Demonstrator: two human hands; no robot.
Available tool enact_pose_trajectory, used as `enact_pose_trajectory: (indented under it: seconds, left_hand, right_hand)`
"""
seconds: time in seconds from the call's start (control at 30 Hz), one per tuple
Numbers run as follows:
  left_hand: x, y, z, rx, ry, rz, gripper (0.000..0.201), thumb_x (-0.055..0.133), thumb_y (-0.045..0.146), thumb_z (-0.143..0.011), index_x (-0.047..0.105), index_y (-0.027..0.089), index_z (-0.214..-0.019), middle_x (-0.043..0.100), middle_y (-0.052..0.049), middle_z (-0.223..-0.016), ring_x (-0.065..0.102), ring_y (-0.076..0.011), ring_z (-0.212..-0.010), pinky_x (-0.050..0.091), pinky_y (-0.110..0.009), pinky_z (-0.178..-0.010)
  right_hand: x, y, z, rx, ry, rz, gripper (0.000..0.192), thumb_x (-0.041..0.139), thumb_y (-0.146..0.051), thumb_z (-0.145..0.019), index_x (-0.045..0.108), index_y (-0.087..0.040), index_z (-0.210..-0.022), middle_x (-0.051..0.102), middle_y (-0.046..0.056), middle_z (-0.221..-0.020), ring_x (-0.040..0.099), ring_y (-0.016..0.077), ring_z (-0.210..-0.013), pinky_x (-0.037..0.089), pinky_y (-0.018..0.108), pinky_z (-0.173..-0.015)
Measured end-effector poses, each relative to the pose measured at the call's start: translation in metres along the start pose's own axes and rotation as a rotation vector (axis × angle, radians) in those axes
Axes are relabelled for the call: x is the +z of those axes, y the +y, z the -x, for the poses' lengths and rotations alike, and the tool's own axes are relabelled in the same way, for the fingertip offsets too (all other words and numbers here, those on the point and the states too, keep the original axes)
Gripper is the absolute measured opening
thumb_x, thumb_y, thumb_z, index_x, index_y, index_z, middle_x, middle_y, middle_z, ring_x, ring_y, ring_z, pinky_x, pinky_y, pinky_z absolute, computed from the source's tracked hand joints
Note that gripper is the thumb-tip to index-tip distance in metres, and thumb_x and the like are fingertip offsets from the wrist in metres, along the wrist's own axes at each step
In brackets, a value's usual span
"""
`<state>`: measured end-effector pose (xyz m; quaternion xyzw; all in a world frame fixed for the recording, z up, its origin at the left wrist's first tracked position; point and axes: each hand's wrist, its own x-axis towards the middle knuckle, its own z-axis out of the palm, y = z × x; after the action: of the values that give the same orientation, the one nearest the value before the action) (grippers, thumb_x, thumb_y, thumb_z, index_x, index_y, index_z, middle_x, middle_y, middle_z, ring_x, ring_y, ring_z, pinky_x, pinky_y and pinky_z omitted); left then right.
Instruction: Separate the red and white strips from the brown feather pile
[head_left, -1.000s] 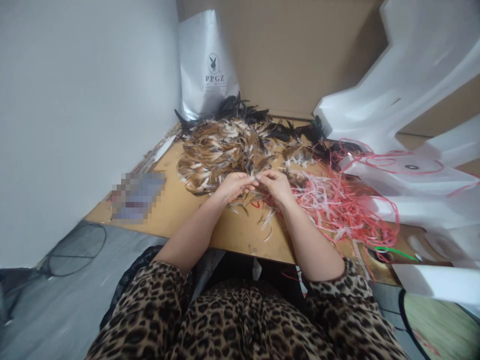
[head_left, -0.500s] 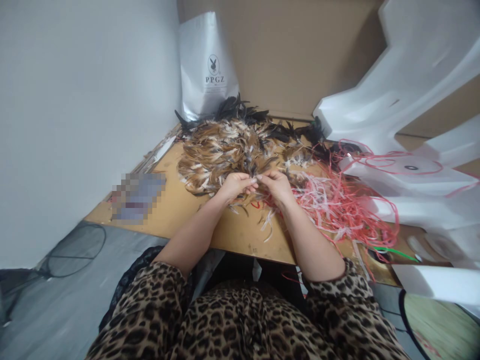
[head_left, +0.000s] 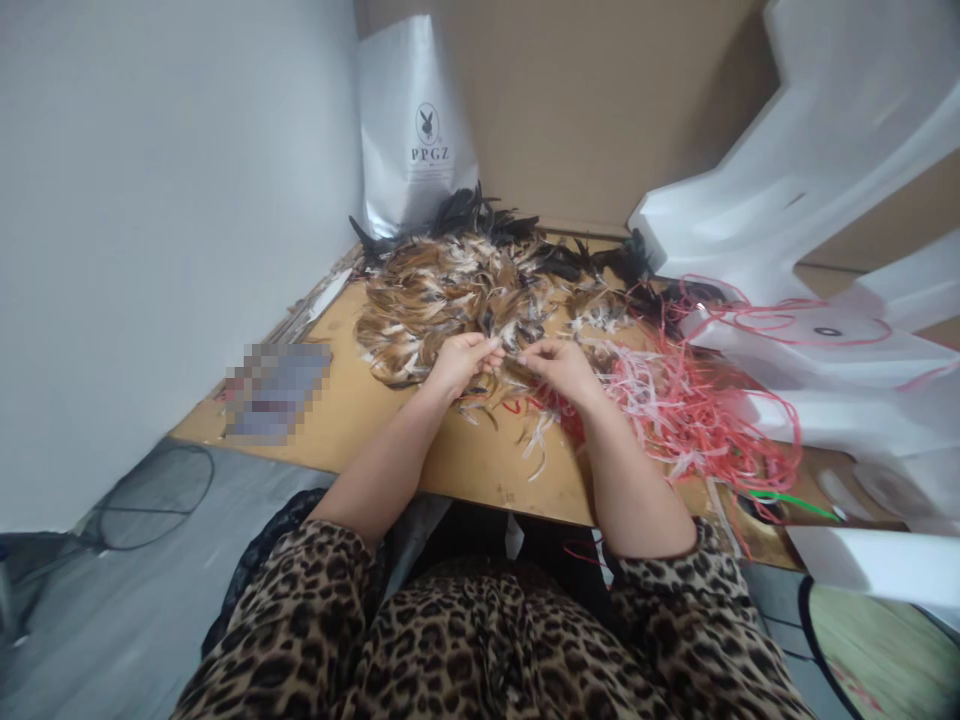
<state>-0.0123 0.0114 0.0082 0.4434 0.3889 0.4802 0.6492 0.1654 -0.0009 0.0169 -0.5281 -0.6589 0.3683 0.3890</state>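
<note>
A big heap of brown, white and black feathers (head_left: 457,290) lies on the tan table (head_left: 360,420). At the heap's near edge my left hand (head_left: 459,362) pinches a small bunch of brown feathers (head_left: 514,368). My right hand (head_left: 564,368) holds the other end of the same bunch, fingers closed on it. The two hands are a few centimetres apart. A tangle of red and pink plastic strings (head_left: 682,400) spreads on the table just right of my right hand.
A silver bag (head_left: 414,130) stands against the cardboard back wall (head_left: 570,100). White foam pieces (head_left: 817,220) crowd the right side. A white wall (head_left: 165,200) runs along the left. A blurred flat item (head_left: 274,390) lies at the table's left edge.
My hands have drawn slightly apart, the right one shifting right while both keep hold of the small feather bunch. The view has tilted a little.
</note>
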Motion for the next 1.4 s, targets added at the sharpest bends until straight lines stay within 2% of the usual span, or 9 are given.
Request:
enact_pose_trajectory:
  seconds: [0.1, 0.23, 0.4, 0.47, 0.57, 0.73, 0.83, 1.07, 1.4]
  left_hand:
    - [-0.001, 0.0, -0.001, 0.005, 0.022, 0.035, 0.023, 0.069, 0.029, -0.068, 0.061, 0.009, -0.067, 0.063, -0.004, -0.064, 0.053, -0.0038, -0.05, 0.038, -0.016, -0.048]
    - [-0.001, -0.002, -0.002, 0.009, 0.027, 0.038, 0.023, 0.069, 0.029, -0.068, 0.06, 0.009, -0.068, 0.063, -0.004, -0.066, 0.053, -0.0035, -0.05, 0.038, -0.015, -0.048]
    - [-0.001, -0.003, -0.003, 0.014, 0.046, 0.073, 0.021, 0.07, 0.027, -0.068, 0.06, 0.009, -0.069, 0.064, -0.003, -0.066, 0.053, -0.0031, -0.05, 0.038, -0.014, -0.047]
    - [-0.002, -0.003, -0.003, 0.016, 0.053, 0.116, 0.02, 0.07, 0.026, -0.068, 0.06, 0.009, -0.07, 0.064, -0.003, -0.067, 0.053, -0.0028, -0.05, 0.037, -0.014, -0.046]
    - [-0.003, -0.002, -0.003, 0.008, 0.053, 0.192, 0.016, 0.068, 0.023, -0.07, 0.06, 0.01, -0.074, 0.064, -0.002, -0.067, 0.053, -0.0019, -0.051, 0.037, -0.012, -0.046]
    - [-0.001, 0.002, -0.003, -0.036, 0.067, 0.254, 0.012, 0.066, 0.019, -0.072, 0.059, 0.011, -0.076, 0.064, -0.001, -0.068, 0.053, -0.0009, -0.052, 0.037, -0.011, -0.047]
    - [-0.001, 0.002, -0.003, -0.044, 0.056, 0.256, 0.009, 0.063, 0.018, -0.075, 0.06, 0.01, -0.076, 0.065, -0.002, -0.071, 0.054, -0.0012, -0.053, 0.038, -0.011, -0.047]
    - [-0.002, -0.001, -0.002, -0.091, 0.01, 0.262, 0.006, 0.062, 0.015, -0.076, 0.06, 0.009, -0.076, 0.067, -0.004, -0.073, 0.056, -0.0021, -0.054, 0.04, -0.011, -0.047]
    - [0.009, -0.005, 0.004, -0.156, -0.08, 0.196, 0.009, 0.063, 0.015, -0.075, 0.063, 0.007, -0.078, 0.068, -0.008, -0.075, 0.061, -0.0054, -0.056, 0.039, -0.011, -0.045]
  right_hand:
    - [-0.002, -0.002, 0.004, -0.046, -0.184, 0.342, 0.019, 0.057, -0.032, -0.07, 0.067, -0.015, -0.071, 0.066, 0.003, -0.068, 0.056, 0.0133, -0.062, 0.041, 0.024, -0.061]
    - [0.006, -0.012, 0.01, -0.035, -0.243, 0.84, 0.019, 0.053, -0.028, -0.071, 0.069, -0.02, -0.077, 0.069, 0.006, -0.079, 0.061, 0.0189, -0.074, 0.04, 0.027, -0.064]
    - [0.011, -0.018, 0.014, 0.008, -0.258, 1.012, 0.022, 0.05, -0.023, -0.07, 0.069, -0.02, -0.079, 0.069, 0.009, -0.084, 0.061, 0.0202, -0.077, 0.04, 0.027, -0.064]
    - [0.008, -0.014, 0.012, 0.005, -0.192, 0.892, 0.018, 0.052, -0.023, -0.069, 0.068, -0.018, -0.074, 0.068, 0.008, -0.077, 0.059, 0.0175, -0.07, 0.038, 0.025, -0.061]
    - [0.002, -0.005, 0.006, 0.002, -0.107, 0.502, 0.011, 0.055, -0.023, -0.066, 0.064, -0.016, -0.063, 0.062, 0.003, -0.06, 0.051, 0.0117, -0.055, 0.036, 0.023, -0.055]
    - [-0.002, 0.002, 0.001, 0.175, -0.065, -0.315, 0.016, 0.065, -0.03, -0.06, 0.06, -0.016, -0.066, 0.049, -0.005, -0.046, 0.037, 0.0059, -0.041, 0.027, 0.02, -0.042]
    - [0.001, -0.001, 0.002, 0.235, -0.094, -0.598, 0.023, 0.072, -0.03, -0.054, 0.058, -0.016, -0.067, 0.049, -0.006, -0.048, 0.037, 0.005, -0.041, 0.022, 0.019, -0.04]
    - [0.012, -0.006, 0.003, 0.17, -0.041, -0.838, 0.025, 0.075, -0.028, -0.055, 0.057, -0.018, -0.069, 0.046, -0.007, -0.05, 0.04, 0.0052, -0.046, 0.025, 0.018, -0.043]
    - [0.029, -0.009, 0.004, 0.128, 0.138, -0.739, 0.031, 0.075, -0.039, -0.053, 0.058, -0.02, -0.071, 0.051, -0.006, -0.055, 0.046, 0.007, -0.052, 0.04, 0.022, -0.053]
